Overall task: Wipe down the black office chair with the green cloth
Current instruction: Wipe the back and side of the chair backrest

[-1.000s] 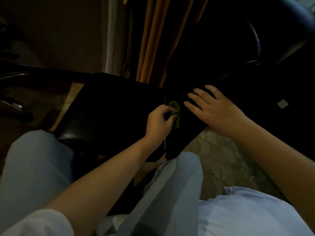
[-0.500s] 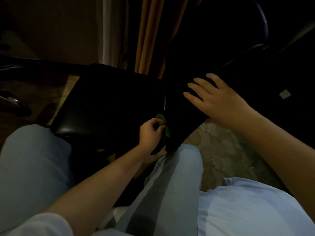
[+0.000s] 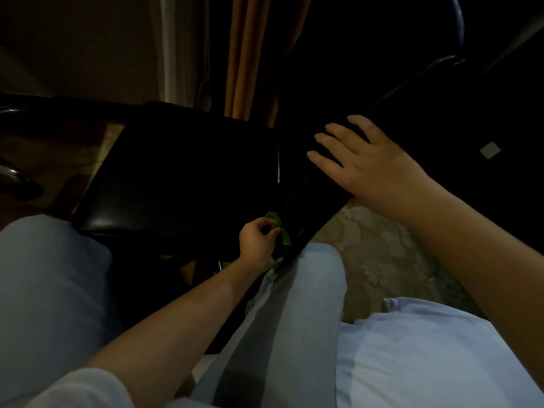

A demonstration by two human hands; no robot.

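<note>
Nearest the camera are the person's legs in light blue trousers (image 3: 306, 304), one knee raised just below the left hand (image 3: 256, 240). The left forearm runs up from the lower left. The left fingers (image 3: 266, 222) are curled, with the thumb closed against them, pinching a bunched green cloth (image 3: 285, 238). The cloth sits directly on the right side of those fingers, pressed against the lower edge of a long slanted black panel of the black office chair (image 3: 176, 178). Most of the cloth is hidden by the hand and the dark, so only a small green fold shows.

To the right of the left fingers and below the right hand lies a pale patterned carpet (image 3: 391, 254).

Further up and to the right, the right hand (image 3: 368, 166) lies palm down on the same slanted panel. Its fingers (image 3: 325, 159) are straight and spread, flat on the black surface and holding nothing. A small white label (image 3: 489, 149) shows on the dark surface to the right of that hand.

Left of and beyond the left fingers spreads the chair's glossy black seat. Beyond both hands, an orange curtain (image 3: 253, 54) hangs beside a paler strip of fabric (image 3: 172, 48), with a dim wall to the left.
</note>
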